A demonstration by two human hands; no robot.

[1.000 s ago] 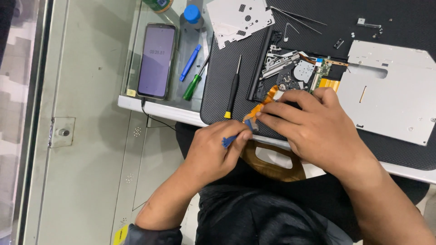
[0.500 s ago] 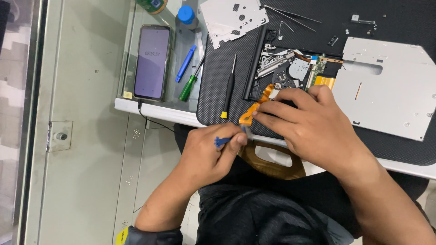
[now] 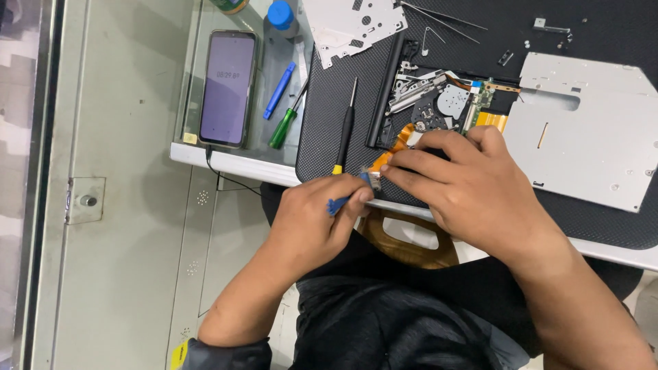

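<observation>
Left hand pinches a blue tool at the mat front edge, frame centre; right hand fingers clamp the orange ribbon cable by the opened drive. Open mat lies between them and the black screwdriver. Since earlier, the blue tool tip has moved up to the cable end.

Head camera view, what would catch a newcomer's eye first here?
At the black mat's near edge, the left hand pinches a small blue tool against an orange flat ribbon cable that the right hand holds. Behind lies an opened disc drive; a dark smartphone rests far left.
</observation>
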